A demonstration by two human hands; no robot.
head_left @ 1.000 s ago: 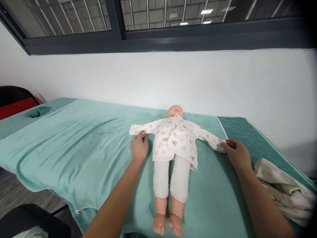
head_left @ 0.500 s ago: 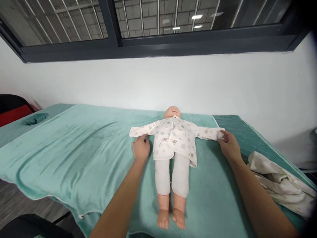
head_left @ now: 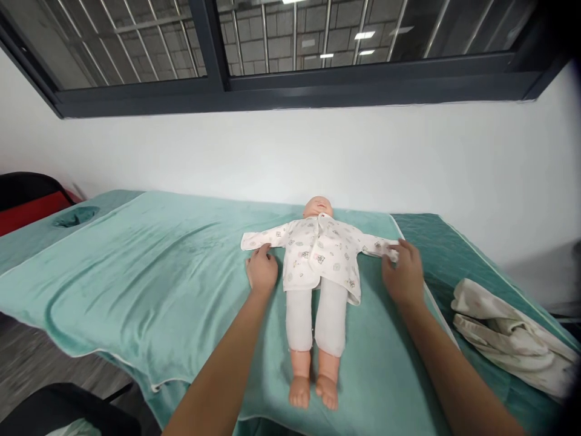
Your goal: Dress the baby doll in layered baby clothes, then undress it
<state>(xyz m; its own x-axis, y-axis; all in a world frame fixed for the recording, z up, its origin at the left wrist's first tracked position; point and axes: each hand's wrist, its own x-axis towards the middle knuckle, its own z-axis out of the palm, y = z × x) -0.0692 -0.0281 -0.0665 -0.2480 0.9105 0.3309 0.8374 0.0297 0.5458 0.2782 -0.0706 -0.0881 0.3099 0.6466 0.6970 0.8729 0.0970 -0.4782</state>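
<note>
Both hands show only their backs, so whether the fingers pinch cloth cannot be told. The doll (head_left: 318, 266) lies face up on the teal towel (head_left: 136, 272), between them. The left hand (head_left: 262, 270) curls at one end of the shirt's sleeves (head_left: 267, 236) and the right hand (head_left: 403, 275) covers the other. A crumpled cloth (head_left: 508, 333) lies apart on the bed (head_left: 454, 242).

Smooth plastic doll (head_left: 318, 209) in soft printed cotton top (head_left: 320, 254) lies on plush, faintly sheened teal blanket (head_left: 149, 272).

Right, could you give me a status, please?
Left hand touching one sleeve. Right hand touching other sleeve. Doll on its back, green towel. Crumpled cloth well aside.
</note>
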